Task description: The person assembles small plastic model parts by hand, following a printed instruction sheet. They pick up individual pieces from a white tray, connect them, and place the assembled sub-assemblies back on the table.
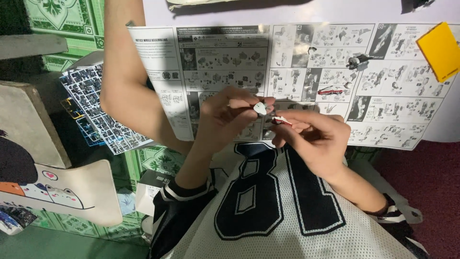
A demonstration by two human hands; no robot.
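Left hand [227,115] pinches a white part [260,108], right hand [314,139] pinches a red-and-white part [281,120] (the two parts almost touching), both clamped above the instruction sheet [230,52]; a parts sprue [103,108] lies to the left

Two hands [225,115], two small parts [260,108], one instruction sheet [215,62].
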